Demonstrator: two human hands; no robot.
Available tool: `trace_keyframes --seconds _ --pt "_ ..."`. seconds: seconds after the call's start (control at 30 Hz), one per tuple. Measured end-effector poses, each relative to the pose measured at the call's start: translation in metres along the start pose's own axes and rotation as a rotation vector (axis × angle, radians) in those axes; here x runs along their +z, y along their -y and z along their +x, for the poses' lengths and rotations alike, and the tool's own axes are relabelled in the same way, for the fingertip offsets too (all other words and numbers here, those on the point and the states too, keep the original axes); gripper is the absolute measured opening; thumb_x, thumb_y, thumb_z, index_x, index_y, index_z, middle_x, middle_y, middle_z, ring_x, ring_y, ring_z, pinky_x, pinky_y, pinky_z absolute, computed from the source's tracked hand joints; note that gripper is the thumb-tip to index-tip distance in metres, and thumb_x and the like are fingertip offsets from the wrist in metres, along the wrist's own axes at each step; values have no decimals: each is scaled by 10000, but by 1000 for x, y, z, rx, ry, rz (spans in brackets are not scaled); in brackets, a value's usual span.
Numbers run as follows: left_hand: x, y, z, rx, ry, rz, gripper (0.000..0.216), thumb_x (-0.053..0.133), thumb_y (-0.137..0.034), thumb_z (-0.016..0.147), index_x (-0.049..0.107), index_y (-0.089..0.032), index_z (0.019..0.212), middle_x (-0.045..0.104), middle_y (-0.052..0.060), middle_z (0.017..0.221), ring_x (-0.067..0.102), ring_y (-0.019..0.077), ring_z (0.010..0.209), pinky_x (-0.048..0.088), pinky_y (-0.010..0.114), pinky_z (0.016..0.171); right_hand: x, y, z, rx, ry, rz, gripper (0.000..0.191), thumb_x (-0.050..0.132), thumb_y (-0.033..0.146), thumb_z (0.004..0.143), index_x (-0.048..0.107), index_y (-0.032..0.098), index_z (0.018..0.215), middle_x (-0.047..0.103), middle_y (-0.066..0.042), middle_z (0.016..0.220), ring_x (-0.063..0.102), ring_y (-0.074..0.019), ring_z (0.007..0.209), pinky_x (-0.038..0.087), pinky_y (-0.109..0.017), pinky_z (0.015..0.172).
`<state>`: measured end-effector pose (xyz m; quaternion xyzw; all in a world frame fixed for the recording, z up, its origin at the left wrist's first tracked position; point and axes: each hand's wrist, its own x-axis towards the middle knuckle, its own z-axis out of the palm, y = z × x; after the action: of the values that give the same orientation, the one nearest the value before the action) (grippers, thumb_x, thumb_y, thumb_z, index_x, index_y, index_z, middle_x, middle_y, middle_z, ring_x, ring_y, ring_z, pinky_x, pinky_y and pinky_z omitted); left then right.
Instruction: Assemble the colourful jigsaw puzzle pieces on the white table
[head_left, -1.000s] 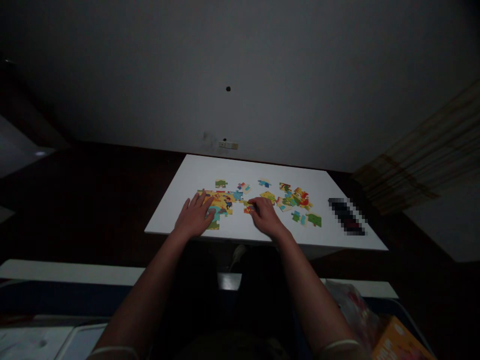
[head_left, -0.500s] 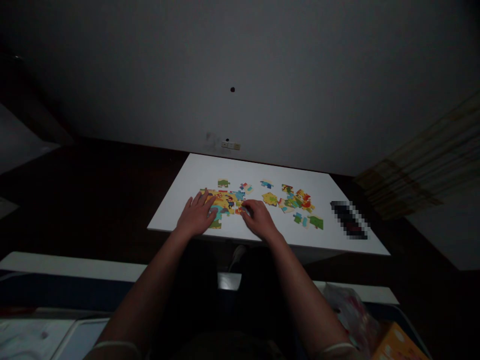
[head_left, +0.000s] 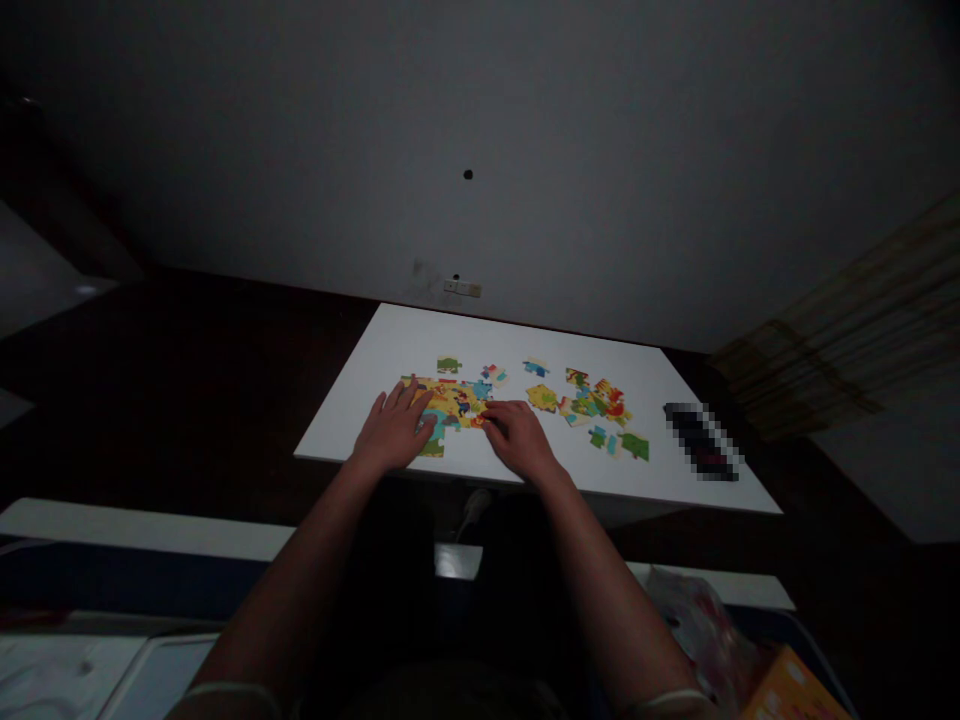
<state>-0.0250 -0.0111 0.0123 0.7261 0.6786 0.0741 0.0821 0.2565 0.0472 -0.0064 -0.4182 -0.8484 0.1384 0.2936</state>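
Observation:
A partly joined jigsaw puzzle, mostly yellow with blue and green parts, lies near the front of the white table. My left hand rests flat over its left side with fingers spread, hiding some of it. At the puzzle's right edge, my right hand pinches a small yellow and red puzzle piece, partly covered by the fingertips. The piece touches or nearly touches the joined part. Just beyond the puzzle lie a green puzzle piece and a pale piece with blue and red.
Several loose puzzle pieces are scattered and overlapping on the right of the white table. A pixelated dark object lies near the right edge. A clear plastic bag and an orange box are at my lower right.
My right hand has moved the pinched puzzle piece slightly left, and the gap between it and the joined puzzle has narrowed. My left hand stays in place.

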Motion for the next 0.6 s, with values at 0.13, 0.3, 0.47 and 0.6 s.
trace_keyframes --seconds 0.13,0.3,0.47,0.6 --pt "-1 -1 0 -5 1 0 656 356 -535 1165 420 -252 1754 158 82 1891 205 361 1740 196 609 1398 0 1 0 6 13 -6 233 677 266 1041 848 260 1199 809 -89 1347 695 -322 1250 530 -515 1130" --pt "-2 -2 0 -1 -1 9 659 352 -531 1165 417 -245 1755 165 94 1889 205 365 1740 205 615 1392 -3 3 0 -6 21 -23 230 681 243 1039 842 257 1202 808 -83 1350 683 -317 1248 531 -501 1124" --pt "-3 -2 -1 -7 7 3 654 359 -527 1163 423 -247 1750 170 90 1889 206 361 1740 205 612 1392 -4 6 1 -26 31 -57 232 675 224 1050 838 243 1213 805 -84 1365 680 -310 1237 525 -491 1124" --pt "-3 -3 -1 -10 2 5 656 347 -530 1163 424 -248 1750 179 88 1888 213 363 1738 206 616 1391 -3 9 2 -22 46 -110 233 671 230 1057 845 242 1212 803 -93 1362 684 -313 1234 526 -489 1126"
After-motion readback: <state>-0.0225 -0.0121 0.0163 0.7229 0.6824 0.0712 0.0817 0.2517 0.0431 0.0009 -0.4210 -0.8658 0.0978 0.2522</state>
